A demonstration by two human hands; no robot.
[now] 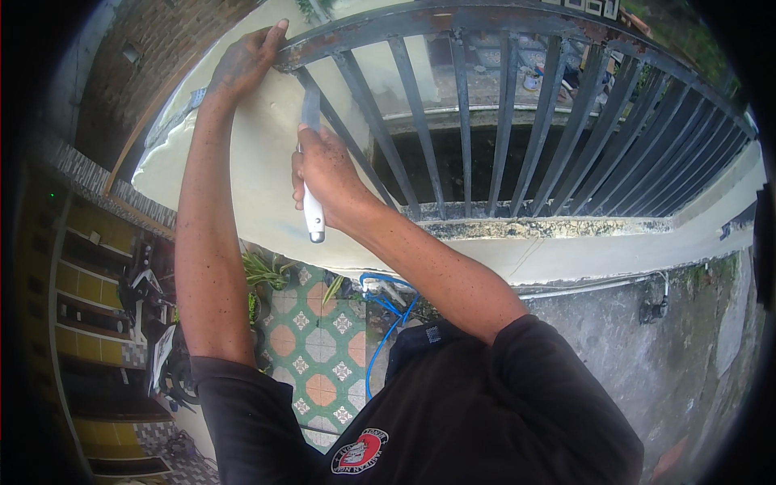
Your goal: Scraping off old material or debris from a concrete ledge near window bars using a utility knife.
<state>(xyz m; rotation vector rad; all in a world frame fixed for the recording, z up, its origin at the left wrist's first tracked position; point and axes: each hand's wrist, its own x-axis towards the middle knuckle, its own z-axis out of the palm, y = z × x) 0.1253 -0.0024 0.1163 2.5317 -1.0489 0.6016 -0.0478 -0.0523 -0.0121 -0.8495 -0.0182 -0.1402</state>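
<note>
Probably much scraping remains for us, nothing looking clearly finished and the top rail [517, 18] worn reddish toward one o'clock, while our right hand [330, 168] wraps its fingers round the scraper [313, 217] near eleven, our left hand's [247, 66] fingers too hidden to judge.
</note>
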